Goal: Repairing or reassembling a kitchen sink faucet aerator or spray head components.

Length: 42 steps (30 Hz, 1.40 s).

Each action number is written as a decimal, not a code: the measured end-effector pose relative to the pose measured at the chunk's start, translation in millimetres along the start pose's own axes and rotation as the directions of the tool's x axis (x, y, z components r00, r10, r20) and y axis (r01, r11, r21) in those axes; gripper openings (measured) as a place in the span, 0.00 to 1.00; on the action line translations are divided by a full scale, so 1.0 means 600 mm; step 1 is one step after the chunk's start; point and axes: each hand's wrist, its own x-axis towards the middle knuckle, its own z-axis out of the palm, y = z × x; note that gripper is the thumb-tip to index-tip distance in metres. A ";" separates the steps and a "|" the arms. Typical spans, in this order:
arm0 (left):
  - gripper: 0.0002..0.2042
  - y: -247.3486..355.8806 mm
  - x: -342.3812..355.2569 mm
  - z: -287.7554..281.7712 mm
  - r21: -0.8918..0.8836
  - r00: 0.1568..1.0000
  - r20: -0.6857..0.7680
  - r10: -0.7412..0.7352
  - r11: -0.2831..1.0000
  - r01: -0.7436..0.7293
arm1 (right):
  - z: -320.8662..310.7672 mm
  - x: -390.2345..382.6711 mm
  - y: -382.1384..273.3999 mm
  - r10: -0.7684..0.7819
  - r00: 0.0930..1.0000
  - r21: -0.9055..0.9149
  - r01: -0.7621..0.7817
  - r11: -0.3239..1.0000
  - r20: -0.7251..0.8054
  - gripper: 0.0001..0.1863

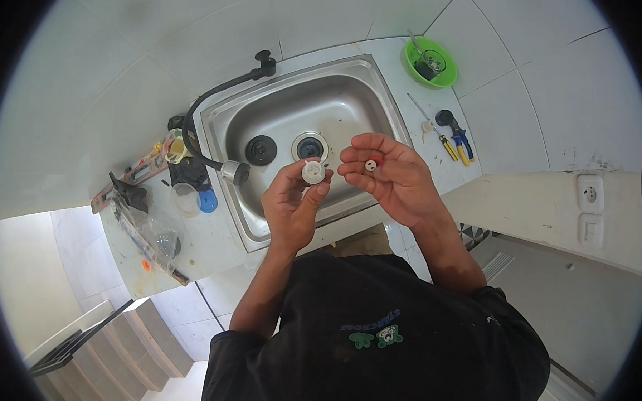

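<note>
Over the sink, my left hand [293, 209] pinches a round white plastic fitting [313, 172] between thumb and fingers, its recessed face turned up. My right hand [399, 175] is palm up to its right, fingers curled around a small red-and-white plastic part [372, 165] with holes in its white end. The two parts are apart. Below them is the stainless steel sink [260, 121], with a drain [309, 148] in its floor and a black round strainer or plug [261, 151] left of the drain. What the part's lower side looks like is hidden by my fingers.
A black flexible faucet [201, 102] arches over the sink's left edge. A spirit level [137, 173], black bags and a blue cap [207, 201] lie left. On the right are a green bowl [445, 73], a screwdriver [419, 106] and yellow-and-blue pliers [463, 144]. Stairs [119, 345] are lower left.
</note>
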 end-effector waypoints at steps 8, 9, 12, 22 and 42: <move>0.17 0.007 -0.002 -0.005 -0.039 0.998 0.056 0.019 0.999 -0.017 | 0.004 -0.006 0.001 -0.013 1.000 -0.055 0.014 0.998 0.027 0.14; 0.17 0.008 -0.002 -0.006 -0.034 0.999 0.051 0.019 0.999 -0.017 | 0.004 -0.005 0.001 -0.009 0.999 -0.051 0.011 0.999 0.031 0.14; 0.17 0.010 -0.001 -0.007 -0.081 0.997 0.079 0.005 0.997 0.002 | 0.003 -0.006 0.003 -0.021 0.998 -0.082 0.026 0.996 0.057 0.13; 0.15 0.012 -0.003 -0.009 -0.086 0.991 0.123 -0.049 0.994 0.060 | -0.002 -0.005 0.016 0.044 0.999 -0.037 -0.043 0.998 0.009 0.12; 0.17 0.006 -0.003 -0.011 -0.153 0.967 0.229 -0.114 0.977 0.151 | 0.012 -0.014 0.015 -0.025 0.997 -0.100 0.032 0.994 0.072 0.11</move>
